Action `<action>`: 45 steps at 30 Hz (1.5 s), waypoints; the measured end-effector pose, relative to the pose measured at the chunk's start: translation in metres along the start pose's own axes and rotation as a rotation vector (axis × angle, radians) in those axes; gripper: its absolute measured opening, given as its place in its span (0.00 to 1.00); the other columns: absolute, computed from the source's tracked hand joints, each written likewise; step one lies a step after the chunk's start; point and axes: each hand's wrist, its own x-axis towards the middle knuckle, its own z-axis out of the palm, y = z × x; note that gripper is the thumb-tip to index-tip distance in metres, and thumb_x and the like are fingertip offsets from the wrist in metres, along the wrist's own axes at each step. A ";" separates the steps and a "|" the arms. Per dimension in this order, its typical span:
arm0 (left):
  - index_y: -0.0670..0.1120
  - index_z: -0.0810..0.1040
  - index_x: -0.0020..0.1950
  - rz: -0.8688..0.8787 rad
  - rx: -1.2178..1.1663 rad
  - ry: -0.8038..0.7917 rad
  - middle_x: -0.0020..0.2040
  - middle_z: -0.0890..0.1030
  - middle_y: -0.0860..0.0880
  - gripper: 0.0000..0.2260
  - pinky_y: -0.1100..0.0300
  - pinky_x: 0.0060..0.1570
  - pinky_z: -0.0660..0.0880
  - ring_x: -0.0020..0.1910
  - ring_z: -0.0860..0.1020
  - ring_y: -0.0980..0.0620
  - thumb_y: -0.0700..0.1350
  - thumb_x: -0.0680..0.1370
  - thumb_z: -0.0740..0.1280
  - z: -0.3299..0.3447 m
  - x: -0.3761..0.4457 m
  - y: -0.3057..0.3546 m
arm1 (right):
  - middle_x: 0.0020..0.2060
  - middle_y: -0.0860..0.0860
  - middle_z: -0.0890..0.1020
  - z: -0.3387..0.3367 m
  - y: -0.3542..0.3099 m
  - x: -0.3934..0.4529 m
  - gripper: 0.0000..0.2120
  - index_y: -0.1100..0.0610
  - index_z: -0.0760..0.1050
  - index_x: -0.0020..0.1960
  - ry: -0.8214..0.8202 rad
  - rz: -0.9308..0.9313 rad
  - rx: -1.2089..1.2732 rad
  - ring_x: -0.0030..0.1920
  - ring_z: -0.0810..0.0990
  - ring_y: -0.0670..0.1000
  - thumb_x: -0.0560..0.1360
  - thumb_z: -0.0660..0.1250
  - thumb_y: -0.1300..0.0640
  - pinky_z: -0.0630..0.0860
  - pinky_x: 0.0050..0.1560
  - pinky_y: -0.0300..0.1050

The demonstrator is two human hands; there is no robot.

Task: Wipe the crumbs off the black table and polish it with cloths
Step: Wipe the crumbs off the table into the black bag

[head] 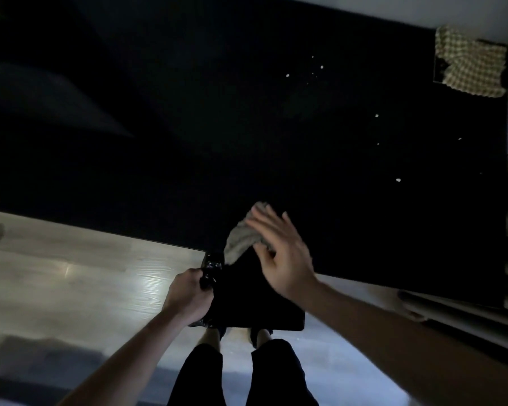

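Note:
The black table [247, 136] fills the upper part of the head view. Several pale crumbs [398, 180] lie scattered on its right half. My right hand [282, 253] lies flat with fingers spread on a grey cloth [241, 238] at the table's near edge. Below that edge my left hand [188, 294] grips the rim of a black bin lined with a black plastic bag [255, 297], held against the table. A checked beige cloth [471, 64] lies crumpled at the far right corner of the table.
Light wooden floor [71, 268] spreads out left of the bin. My legs and feet [241, 367] stand just below the bin. Striped dark objects [452, 309] sit on the floor at the right, beside the table's right edge.

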 end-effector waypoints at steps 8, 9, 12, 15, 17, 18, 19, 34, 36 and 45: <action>0.48 0.76 0.34 0.009 0.075 -0.016 0.29 0.80 0.52 0.11 0.61 0.25 0.65 0.29 0.78 0.52 0.43 0.76 0.65 -0.024 0.004 -0.003 | 0.63 0.34 0.83 0.006 -0.058 -0.031 0.24 0.41 0.75 0.74 -0.066 0.333 0.491 0.63 0.81 0.35 0.83 0.65 0.63 0.76 0.67 0.36; 0.48 0.78 0.36 0.004 0.069 -0.018 0.30 0.80 0.52 0.09 0.61 0.26 0.66 0.30 0.79 0.53 0.43 0.76 0.65 -0.026 0.004 -0.004 | 0.55 0.36 0.85 -0.002 -0.053 -0.020 0.24 0.43 0.75 0.75 -0.008 0.342 0.479 0.52 0.83 0.34 0.83 0.65 0.63 0.79 0.56 0.33; 0.48 0.81 0.39 0.002 0.061 -0.017 0.33 0.83 0.52 0.07 0.62 0.28 0.70 0.32 0.81 0.54 0.45 0.75 0.66 -0.030 0.007 -0.006 | 0.52 0.39 0.85 -0.031 -0.022 0.035 0.22 0.50 0.73 0.78 0.225 0.311 0.368 0.45 0.80 0.32 0.85 0.66 0.59 0.77 0.51 0.32; 0.48 0.80 0.37 -0.002 0.058 -0.010 0.31 0.82 0.52 0.08 0.64 0.27 0.69 0.30 0.80 0.55 0.45 0.75 0.66 -0.032 0.009 -0.007 | 0.68 0.49 0.83 -0.065 0.006 0.106 0.22 0.43 0.71 0.78 0.370 0.351 0.287 0.59 0.81 0.42 0.85 0.65 0.49 0.76 0.68 0.44; 0.48 0.80 0.37 0.001 0.048 -0.011 0.31 0.82 0.52 0.08 0.65 0.27 0.70 0.30 0.81 0.55 0.46 0.76 0.66 -0.031 0.010 -0.007 | 0.74 0.47 0.77 -0.086 0.024 0.150 0.22 0.48 0.71 0.79 0.445 0.332 0.202 0.70 0.76 0.42 0.86 0.64 0.51 0.68 0.74 0.34; 0.49 0.81 0.38 -0.001 0.048 -0.010 0.32 0.83 0.53 0.08 0.64 0.28 0.72 0.32 0.81 0.56 0.47 0.75 0.66 -0.031 0.011 -0.008 | 0.76 0.47 0.76 -0.096 0.033 0.171 0.22 0.50 0.71 0.79 0.479 0.325 0.152 0.74 0.74 0.43 0.85 0.63 0.52 0.66 0.76 0.33; 0.49 0.82 0.40 -0.006 0.051 -0.009 0.34 0.83 0.54 0.07 0.63 0.30 0.74 0.33 0.82 0.56 0.47 0.75 0.66 -0.032 0.013 -0.008 | 0.76 0.47 0.75 -0.104 0.041 0.191 0.22 0.51 0.72 0.78 0.506 0.325 0.101 0.75 0.73 0.44 0.85 0.63 0.52 0.65 0.77 0.35; 0.53 0.87 0.53 -0.006 -0.001 0.056 0.39 0.80 0.58 0.11 0.64 0.36 0.71 0.40 0.79 0.55 0.43 0.77 0.67 -0.028 0.032 -0.012 | 0.86 0.51 0.54 -0.132 0.098 0.330 0.30 0.48 0.58 0.85 0.340 0.475 -0.362 0.86 0.50 0.55 0.85 0.53 0.41 0.43 0.84 0.59; 0.52 0.86 0.52 -0.019 0.002 0.068 0.39 0.79 0.57 0.11 0.63 0.37 0.71 0.40 0.78 0.54 0.42 0.76 0.67 -0.025 0.034 -0.013 | 0.86 0.51 0.53 -0.120 0.087 0.322 0.33 0.48 0.56 0.85 0.298 0.405 -0.411 0.86 0.48 0.55 0.84 0.51 0.37 0.42 0.84 0.59; 0.53 0.86 0.53 -0.056 -0.031 0.027 0.43 0.86 0.55 0.12 0.60 0.37 0.78 0.41 0.83 0.55 0.47 0.74 0.66 -0.021 0.023 -0.012 | 0.84 0.49 0.61 -0.065 0.045 0.236 0.27 0.47 0.63 0.83 0.096 0.044 -0.445 0.85 0.55 0.53 0.86 0.52 0.41 0.51 0.85 0.57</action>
